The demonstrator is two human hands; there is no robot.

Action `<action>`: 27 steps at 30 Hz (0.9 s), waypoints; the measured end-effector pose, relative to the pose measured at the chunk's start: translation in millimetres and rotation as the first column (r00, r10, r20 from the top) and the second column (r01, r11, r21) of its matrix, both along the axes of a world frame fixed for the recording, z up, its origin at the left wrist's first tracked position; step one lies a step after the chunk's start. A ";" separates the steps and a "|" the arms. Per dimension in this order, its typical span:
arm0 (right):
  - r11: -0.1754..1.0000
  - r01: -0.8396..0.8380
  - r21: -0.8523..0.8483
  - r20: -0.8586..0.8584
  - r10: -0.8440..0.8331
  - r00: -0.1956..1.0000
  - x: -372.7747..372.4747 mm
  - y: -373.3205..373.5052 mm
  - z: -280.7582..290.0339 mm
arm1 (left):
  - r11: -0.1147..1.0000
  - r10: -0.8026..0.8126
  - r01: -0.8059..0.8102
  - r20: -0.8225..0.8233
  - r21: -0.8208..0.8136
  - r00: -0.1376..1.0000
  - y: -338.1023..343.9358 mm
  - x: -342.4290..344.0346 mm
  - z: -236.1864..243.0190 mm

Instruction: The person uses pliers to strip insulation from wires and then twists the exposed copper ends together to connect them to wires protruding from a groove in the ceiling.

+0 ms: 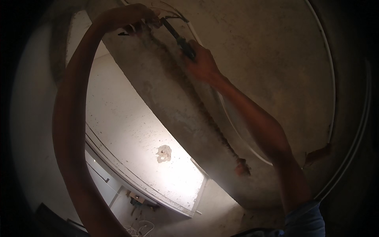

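Note:
Both my arms reach up to a rough grey plaster surface (166, 91). My right hand (201, 63) is closed around the handle of a long dark tool (171, 31); its kind is not clear. The tool's far end points toward my left hand (136, 16), which is bent at the top with its fingers closed. What those fingers pinch is too dim to make out. A small black piece (123, 34) juts out below them. Thin wires (167, 8) and the end of a pale conduit (193, 33) lie close to both hands.
A rough groove (197, 104) runs diagonally to a reddish-brown broken hole (242, 168). The lit white surface (138, 118) has a chipped patch (164, 153). Another white conduit (327, 43) curves along the right. Loose white cables (144, 228) and a small wooden-looking block (137, 197) are at the lower left.

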State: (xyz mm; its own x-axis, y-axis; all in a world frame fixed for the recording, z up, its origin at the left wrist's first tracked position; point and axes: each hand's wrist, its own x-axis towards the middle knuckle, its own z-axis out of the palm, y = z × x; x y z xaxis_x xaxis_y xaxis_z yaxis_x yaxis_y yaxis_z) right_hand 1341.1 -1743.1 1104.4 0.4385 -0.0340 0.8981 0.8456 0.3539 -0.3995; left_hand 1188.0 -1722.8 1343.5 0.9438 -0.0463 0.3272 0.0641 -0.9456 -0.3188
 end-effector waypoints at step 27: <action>0.972 -0.229 -0.053 -0.039 0.228 0.973 -8.2 -16.3 -2.0 | 0.812 -0.391 0.208 0.244 0.545 0.887 20.2 16.2 -42.9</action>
